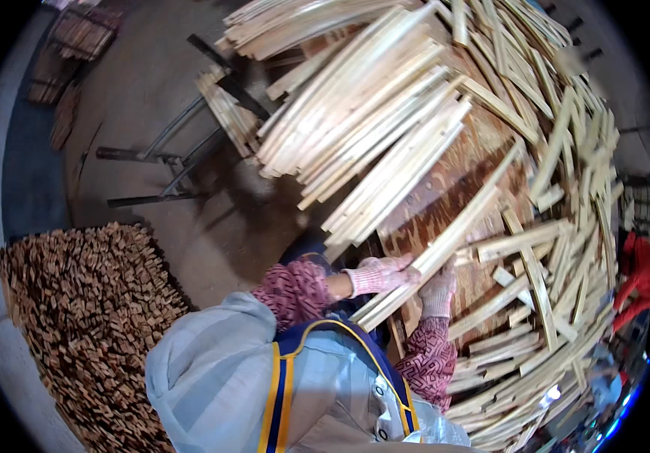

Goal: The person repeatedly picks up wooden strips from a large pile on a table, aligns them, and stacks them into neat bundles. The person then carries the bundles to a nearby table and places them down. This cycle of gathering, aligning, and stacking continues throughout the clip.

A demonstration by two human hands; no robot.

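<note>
A few long, pale wooden strips (pixel 470 223) lie side by side between my hands, slanting from near my body toward the far right. My left hand (pixel 379 276), in a pinkish-white knit glove, grips their left side. My right hand (pixel 437 293), gloved the same way, holds them from the right, its fingertips partly hidden by the wood. Beneath is a worn brown wooden tabletop (pixel 457 170). Just beyond my left hand, rows of similar strips (pixel 370 113) lie side by side across the table.
Loose strips (pixel 548 279) are heaped crosswise along the right. A large stack of short wood pieces (pixel 91 325) stands at lower left. A metal-legged stand (pixel 178 170) is on the floor beyond it. More bundled wood (pixel 83 34) sits far left. A person in red (pixel 637 279) is at the right edge.
</note>
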